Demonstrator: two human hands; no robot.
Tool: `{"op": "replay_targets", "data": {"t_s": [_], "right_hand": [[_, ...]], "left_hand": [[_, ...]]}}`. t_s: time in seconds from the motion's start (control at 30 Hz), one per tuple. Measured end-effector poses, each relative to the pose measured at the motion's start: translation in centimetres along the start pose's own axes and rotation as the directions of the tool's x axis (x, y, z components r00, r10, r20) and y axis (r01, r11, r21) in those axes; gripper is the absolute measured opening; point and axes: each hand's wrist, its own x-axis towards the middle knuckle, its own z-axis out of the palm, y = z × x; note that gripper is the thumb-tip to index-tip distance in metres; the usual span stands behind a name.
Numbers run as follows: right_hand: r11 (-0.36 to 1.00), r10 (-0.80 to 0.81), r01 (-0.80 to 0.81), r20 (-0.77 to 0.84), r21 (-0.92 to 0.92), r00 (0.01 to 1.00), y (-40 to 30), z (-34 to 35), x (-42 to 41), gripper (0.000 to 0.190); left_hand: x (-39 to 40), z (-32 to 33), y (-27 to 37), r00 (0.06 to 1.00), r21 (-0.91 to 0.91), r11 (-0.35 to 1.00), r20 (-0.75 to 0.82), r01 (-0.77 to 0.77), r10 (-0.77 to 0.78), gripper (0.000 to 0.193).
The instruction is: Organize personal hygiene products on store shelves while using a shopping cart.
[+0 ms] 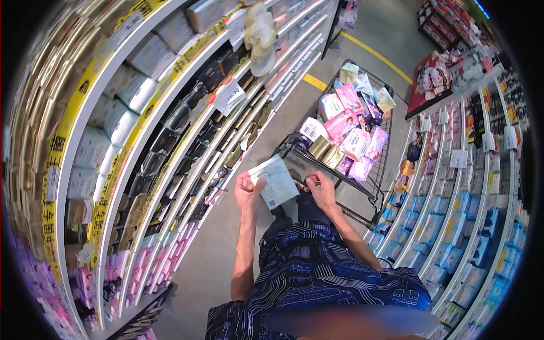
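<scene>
My left hand (249,190) grips the left edge of a square, pale blue soft package (276,182), with the thumb over its face. The package is tilted and bears writing and a printed code. My right hand (321,190) is just right of the package, apart from it, with its fingers loosely bent and nothing visible in them. Beyond both hands stands a dark wire shopping cart (379,196). It holds a heap of soft packs, among them a pink pack (341,126), a gold pack (333,156) and a lilac pack (361,168).
A tall shelf (80,148) of packs with price tags and yellow strips lines the left side. Pale translucent hanging pieces (260,40) jut from it. Another stocked shelf (446,191) curves along the right. A red display stand (410,100) is beyond the cart, near a yellow floor line (374,55).
</scene>
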Motion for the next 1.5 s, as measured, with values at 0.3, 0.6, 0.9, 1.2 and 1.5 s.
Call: {"op": "replay_targets", "data": {"t_s": [0.3,0.6,0.9,1.2,1.5], "right_hand": [[0.798,0.184,-0.337,0.332,0.500,0.925,-1.3,-3.4,0.4,0.045],[0.789,0.234,-0.333,0.249,0.516,0.940,1.1,-5.8,3.7,0.040],[0.816,0.136,-0.304,0.348,0.491,0.928,1.2,-5.6,7.6,0.040],[0.823,0.119,-0.313,0.394,0.474,0.911,3.3,-6.2,9.3,0.042],[0.842,0.263,-0.329,0.207,0.428,0.942,7.4,-9.5,10.3,0.040]], "left_hand": [[1.4,7.5,-3.6,0.968,0.166,0.986,0.249,-0.005,-0.037,0.043],[3.2,11.5,-4.8,0.914,0.354,0.932,0.346,0.081,-0.210,0.050],[4.1,12.8,-3.2,0.961,0.204,0.970,0.217,0.129,-0.173,0.037],[4.3,13.0,-5.3,0.971,0.326,0.936,0.150,0.129,-0.186,0.027],[5.0,14.6,-8.0,0.952,0.910,0.366,0.264,-0.194,-0.153,0.032]]}}
